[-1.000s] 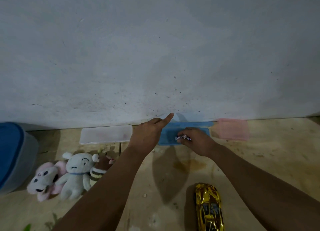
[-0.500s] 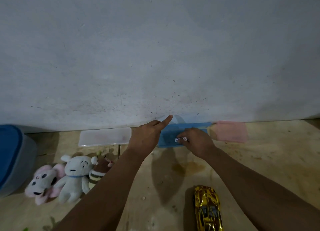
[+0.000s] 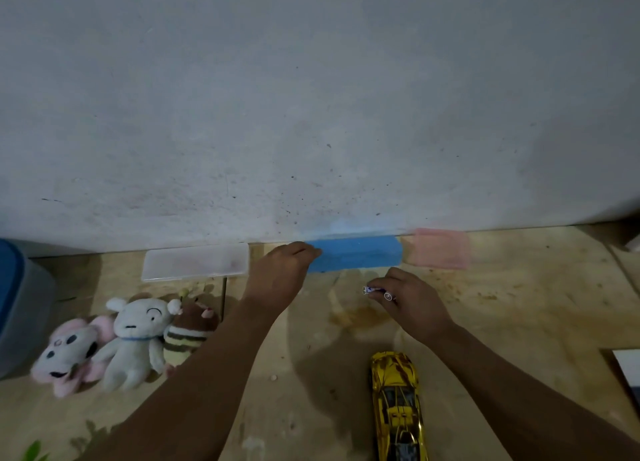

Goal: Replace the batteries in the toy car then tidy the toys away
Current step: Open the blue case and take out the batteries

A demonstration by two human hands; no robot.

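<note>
At your right hand: your right hand [image 3: 410, 301] hangs over the wooden floor [image 3: 502, 308] in front of the blue box, fingers curled round small batteries [image 3: 377, 291] whose ends poke out on the thumb side.
Left hand: your left hand [image 3: 278, 270] reaches to the left end of the blue box [image 3: 356, 252], fingertips bent onto it; whether they grip or only touch, you cannot tell.
Blue box: it lies along the foot of the grey wall [image 3: 311, 97], lid closed, between a clear plastic box [image 3: 195, 261] on its left and a pink box [image 3: 438, 247] on its right.
Toy car: the gold toy car [image 3: 398, 408] sits on the floor near you, below your right forearm, well apart from the batteries.
Plush toys: a pink plush [image 3: 69, 353], a white plush [image 3: 133, 339] and a brown striped plush [image 3: 188, 329] lie side by side, touching, at your left.
Far left: a bin with a blue lid [image 3: 14, 294] stands at the edge of view.
</note>
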